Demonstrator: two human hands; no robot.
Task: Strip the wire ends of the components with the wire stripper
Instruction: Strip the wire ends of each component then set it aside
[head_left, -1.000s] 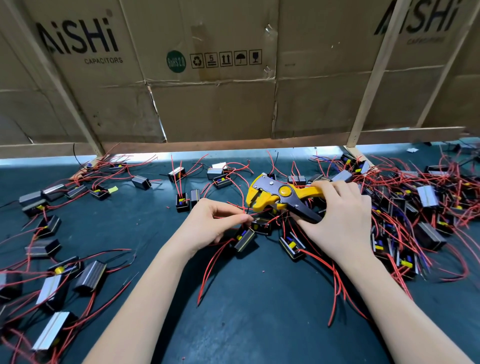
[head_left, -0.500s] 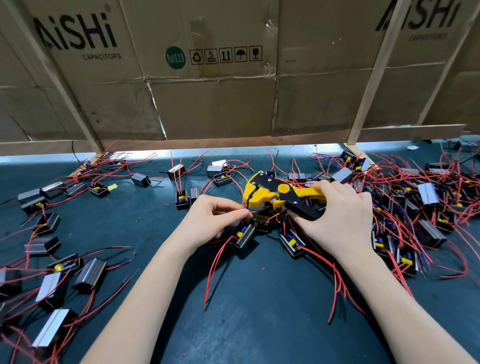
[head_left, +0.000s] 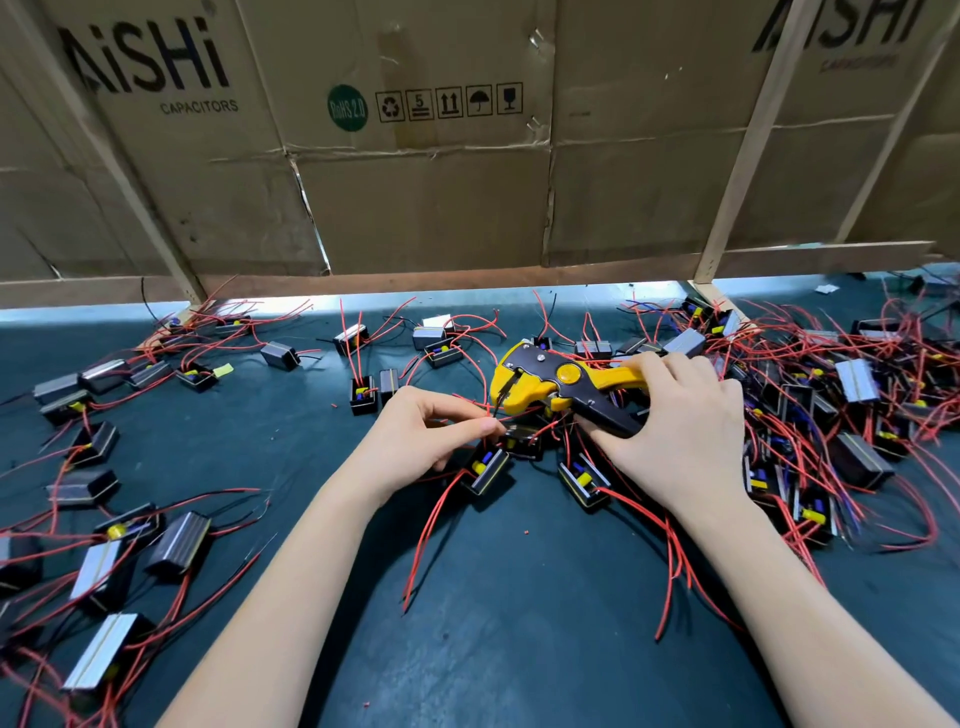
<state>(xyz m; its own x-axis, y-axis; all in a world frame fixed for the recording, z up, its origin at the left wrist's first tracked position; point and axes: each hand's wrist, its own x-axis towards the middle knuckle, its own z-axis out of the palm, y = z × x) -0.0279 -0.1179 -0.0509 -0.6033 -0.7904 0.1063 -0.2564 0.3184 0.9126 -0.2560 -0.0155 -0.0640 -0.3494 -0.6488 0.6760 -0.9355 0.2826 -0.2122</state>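
Observation:
My right hand (head_left: 680, 431) grips the handles of a yellow and black wire stripper (head_left: 550, 384), jaws pointing left. My left hand (head_left: 431, 436) pinches a thin red wire (head_left: 470, 402) between thumb and fingers and holds its end at the stripper's jaws. Just below both hands lie small black box components (head_left: 485, 470) with yellow and blue parts inside and red leads trailing toward me. A second such component (head_left: 584, 480) sits under my right wrist.
A dense heap of components with tangled red wires (head_left: 831, 415) fills the right side. Scattered components (head_left: 104, 561) lie along the left. The dark green mat (head_left: 519, 623) runs between my forearms. A cardboard wall (head_left: 415, 182) with wooden slats closes off the back.
The stripper and my right hand shifted slightly left toward my left hand, bringing the jaws onto the pinched red wire. My left hand stayed nearly in place.

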